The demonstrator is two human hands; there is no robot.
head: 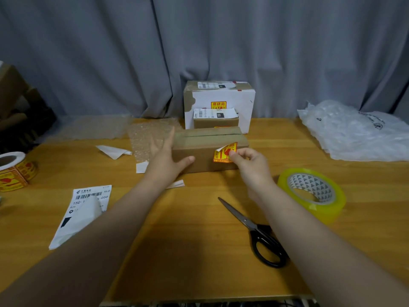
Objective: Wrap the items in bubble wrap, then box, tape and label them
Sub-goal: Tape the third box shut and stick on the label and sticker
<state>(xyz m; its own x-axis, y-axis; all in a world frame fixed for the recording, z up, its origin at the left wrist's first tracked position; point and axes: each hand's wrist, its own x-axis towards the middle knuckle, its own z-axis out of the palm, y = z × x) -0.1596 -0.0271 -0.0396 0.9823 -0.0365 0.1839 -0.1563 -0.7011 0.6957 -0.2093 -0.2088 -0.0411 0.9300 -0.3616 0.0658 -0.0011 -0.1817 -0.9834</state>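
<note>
A small brown cardboard box (199, 151), taped along its top seam, lies in the middle of the wooden table (199, 240). My left hand (164, 157) holds its left end, thumb on the front face and fingers along the side. My right hand (247, 162) pinches a yellow and red fragile sticker (222, 152) against the box's front face; the sticker's upper left corner curls away and shows its white back. A shipping label sheet (86, 209) lies at the front left. A sheet of bubble wrap (148, 136) lies left of the box.
Scissors (256, 231) and a roll of clear yellowish tape (312, 191) lie at the right. A roll of fragile stickers (15, 171) sits at the left edge. Two labelled boxes (219, 105) stand behind. A plastic bag of wrap (354, 131) lies at the far right. Backing scraps (112, 150) lie nearby.
</note>
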